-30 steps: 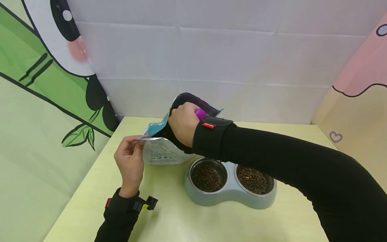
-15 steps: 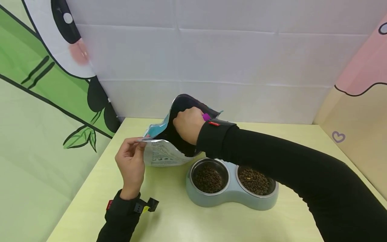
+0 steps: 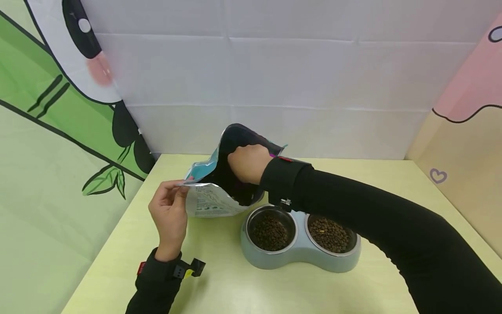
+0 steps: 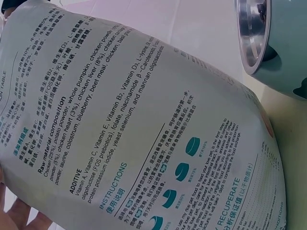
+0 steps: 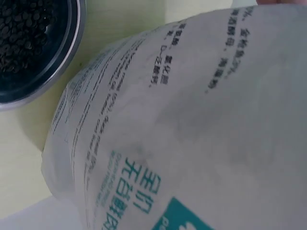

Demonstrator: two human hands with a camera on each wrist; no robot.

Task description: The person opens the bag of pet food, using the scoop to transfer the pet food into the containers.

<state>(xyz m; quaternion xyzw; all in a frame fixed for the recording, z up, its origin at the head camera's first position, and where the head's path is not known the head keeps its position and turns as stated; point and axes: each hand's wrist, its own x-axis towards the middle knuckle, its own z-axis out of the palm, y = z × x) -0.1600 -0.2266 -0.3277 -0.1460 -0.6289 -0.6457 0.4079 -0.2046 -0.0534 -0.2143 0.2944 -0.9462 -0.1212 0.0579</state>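
Observation:
A pet food bag, white and printed in front with a teal side and dark inside, stands with its mouth wide apart. My left hand pinches the left corner of its rim between thumb and fingers. My right hand reaches into the mouth with the fingers curled on a purple handle. Only a sliver of that handle shows; its other end is hidden inside the bag. Printed ingredient text covers the bag in the left wrist view. In the right wrist view the bag hides the right hand's work.
Just right of the bag, a pale blue double bowl stand sits on the light yellow table. Brown kibble lies in its left steel bowl and right steel bowl. Behind the table hangs a white wall sheet.
My right hand has sunk lower and slightly rightward inside the bag's mouth, and less of the purple handle shows. The left hand keeps its pinch on the rim.

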